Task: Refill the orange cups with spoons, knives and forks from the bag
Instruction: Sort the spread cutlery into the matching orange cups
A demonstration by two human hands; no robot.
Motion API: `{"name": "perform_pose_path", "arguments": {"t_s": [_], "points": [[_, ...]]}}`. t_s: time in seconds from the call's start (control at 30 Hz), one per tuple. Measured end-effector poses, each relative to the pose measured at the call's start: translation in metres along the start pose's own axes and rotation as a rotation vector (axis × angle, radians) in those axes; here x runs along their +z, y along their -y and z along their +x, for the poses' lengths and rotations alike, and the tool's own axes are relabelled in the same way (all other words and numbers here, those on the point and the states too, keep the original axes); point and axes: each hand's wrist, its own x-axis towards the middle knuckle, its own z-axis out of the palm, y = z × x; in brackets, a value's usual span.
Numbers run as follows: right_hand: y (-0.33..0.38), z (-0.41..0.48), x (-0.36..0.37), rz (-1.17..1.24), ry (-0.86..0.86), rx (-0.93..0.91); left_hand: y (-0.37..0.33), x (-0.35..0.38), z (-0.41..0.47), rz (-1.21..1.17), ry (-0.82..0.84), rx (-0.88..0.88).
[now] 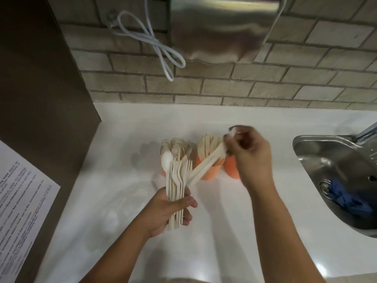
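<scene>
Three orange cups stand in a row on the white counter. The left cup (163, 172) holds spoons, the middle cup (212, 170) holds knives, and the right cup (231, 168) is mostly hidden behind my right hand. My left hand (169, 209) grips an upright bundle of cream cutlery (177, 180), mostly forks with one white spoon. My right hand (248, 154) pinches a few blurred cream pieces (206, 166) that slant from the bundle up over the middle cup. No bag is clearly visible.
A steel sink (338, 180) with a blue cloth (346, 201) lies at the right. A brick wall with a steel dispenser (222, 29) and a looped white cable (161, 50) rises behind. A printed paper sheet (18, 203) hangs on the dark panel at the left.
</scene>
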Motion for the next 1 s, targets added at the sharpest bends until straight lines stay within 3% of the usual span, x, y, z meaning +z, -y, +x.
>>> {"name": "perform_pose_path", "arguments": {"t_s": [0.07,0.13,0.4,0.63,0.7,0.77,0.87,0.93,1.0], "points": [[0.010,0.017,-0.010,-0.100,-0.176,-0.143,-0.002,-0.001,0.004,-0.003,0.013,0.027],[0.008,0.030,-0.012,-0.206,-0.238,-0.235,-0.004,-0.001,0.008,0.007,0.029,0.060],[-0.066,0.042,0.016,-0.678,0.086,-0.467,-0.012,0.005,0.013,-0.213,0.110,0.067],[-0.082,0.051,0.023,-1.040,0.283,-0.527,-0.016,0.006,0.012,-0.314,0.134,0.066],[-0.065,0.043,0.023,-0.945,0.185,-0.590,-0.015,0.006,0.012,-0.315,0.123,0.071],[-0.038,0.030,0.024,-0.672,0.124,-0.568,-0.013,0.005,0.011,-0.309,0.112,0.075],[-0.004,0.011,0.025,-0.372,0.381,-0.461,-0.010,0.005,0.010,-0.317,0.106,0.070],[0.000,0.003,0.028,-0.409,0.549,-0.470,-0.008,0.004,0.009,-0.318,0.105,0.060],[-0.005,0.001,0.031,-0.416,0.579,-0.427,-0.005,0.004,0.009,-0.313,0.102,0.046]]}}
